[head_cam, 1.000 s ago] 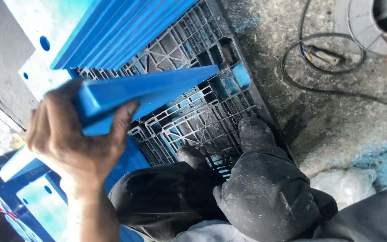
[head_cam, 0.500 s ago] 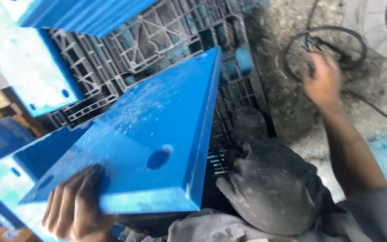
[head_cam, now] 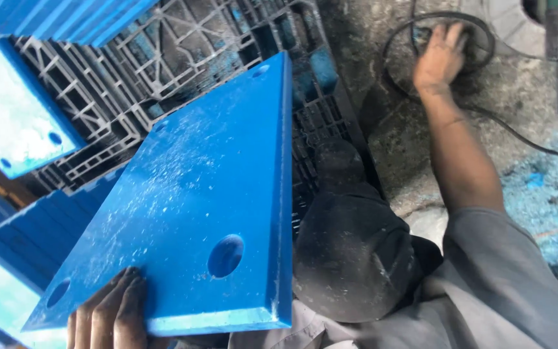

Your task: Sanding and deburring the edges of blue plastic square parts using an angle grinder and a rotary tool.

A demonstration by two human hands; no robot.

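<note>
One thick blue plastic plate fills the middle of your view, tilted toward you so its drilled face shows: a large round hole near the close edge and smaller holes at the corners. Your left hand grasps that close edge, fingers curled over the top, likely to steady it flat above the dark grid pallet behind the plate. Right of the plate, well apart, your right hand lies spread and released on the black cable coiled on the concrete floor. Left of the plate lean more blue plates. No labels or packages show anywhere.
</note>
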